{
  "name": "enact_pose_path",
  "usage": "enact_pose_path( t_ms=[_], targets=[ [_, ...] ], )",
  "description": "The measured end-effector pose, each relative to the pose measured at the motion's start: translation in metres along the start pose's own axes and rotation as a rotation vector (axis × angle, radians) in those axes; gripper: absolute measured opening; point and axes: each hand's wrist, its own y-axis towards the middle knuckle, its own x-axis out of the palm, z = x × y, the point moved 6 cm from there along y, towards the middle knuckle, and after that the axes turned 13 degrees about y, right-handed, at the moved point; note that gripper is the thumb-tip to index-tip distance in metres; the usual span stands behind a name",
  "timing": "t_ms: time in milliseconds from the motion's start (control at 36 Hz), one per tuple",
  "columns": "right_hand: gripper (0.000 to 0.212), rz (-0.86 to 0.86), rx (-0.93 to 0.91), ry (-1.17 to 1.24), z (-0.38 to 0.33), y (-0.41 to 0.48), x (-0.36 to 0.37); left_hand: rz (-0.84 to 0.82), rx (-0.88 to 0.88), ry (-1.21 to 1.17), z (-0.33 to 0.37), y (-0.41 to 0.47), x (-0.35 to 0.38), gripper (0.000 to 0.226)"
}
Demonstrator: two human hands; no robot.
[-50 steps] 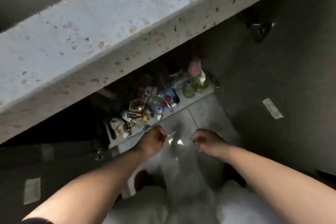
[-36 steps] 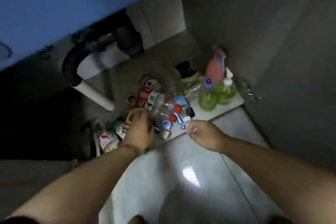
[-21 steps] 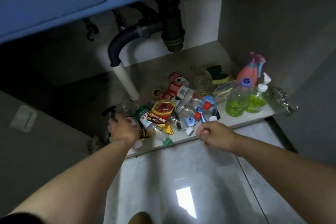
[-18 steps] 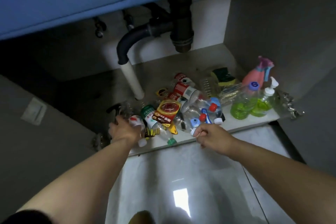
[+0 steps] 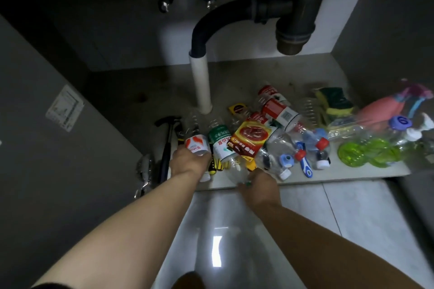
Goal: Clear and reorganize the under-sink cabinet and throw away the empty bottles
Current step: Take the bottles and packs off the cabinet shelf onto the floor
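Observation:
Several empty plastic bottles lie in a heap on the cabinet floor (image 5: 246, 73) under the sink. My left hand (image 5: 187, 163) is shut on a clear bottle with a white and orange label (image 5: 196, 144) at the heap's left end. My right hand (image 5: 259, 186) is closed around the green-capped neck of a clear bottle with a green label (image 5: 220, 142) at the cabinet's front edge. A red and yellow packet (image 5: 250, 139) lies on top of the pile. Bottles with red labels (image 5: 278, 110) lie behind it.
A hammer (image 5: 168, 141) lies at the left. Two green soap bottles (image 5: 368, 153), a pink spray bottle (image 5: 385, 108) and sponges (image 5: 333, 101) stand at the right. A white drain pipe (image 5: 200, 82) rises mid-cabinet. Open doors flank both sides. Glossy floor tiles (image 5: 352, 213) lie below.
The view dropped from the countertop into the cabinet. My left hand moved left and gripped the white-labelled bottle. My right hand moved left and closed on the green-capped bottle's neck.

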Motion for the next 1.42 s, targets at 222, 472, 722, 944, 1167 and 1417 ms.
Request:
enact_pose_path(
  t_ms=[222, 472, 722, 944, 1167, 1417],
  targets=[
    [0.017, -0.08, 0.135, 0.237, -0.008, -0.014, 0.009, -0.119, -0.011, -0.339, -0.015, -0.015, -0.01, 0.051],
    [0.011, -0.262, 0.162, 0.561, -0.055, -0.079, -0.091, -0.5, 0.124, -0.386, 0.023, -0.103, -0.059, 0.016],
    [0.01, -0.127, 0.13, 0.481, 0.01, -0.154, -0.284, -0.794, 0.4, -0.188, 0.106, -0.223, -0.06, 0.035],
    [0.019, 0.154, 0.428, 0.625, 0.203, -0.188, -0.324, -0.916, 0.452, -0.076, 0.124, -0.312, 0.055, 0.052],
    [0.017, 0.197, 0.677, 0.785, 0.33, -0.153, -0.24, -1.039, 0.34, 0.023, 0.098, -0.331, 0.161, 0.048],
    [0.023, 0.433, 0.785, 0.995, 0.382, -0.09, -0.203, -1.115, 0.295, 0.045, 0.075, -0.31, 0.237, 0.046]
  ],
)
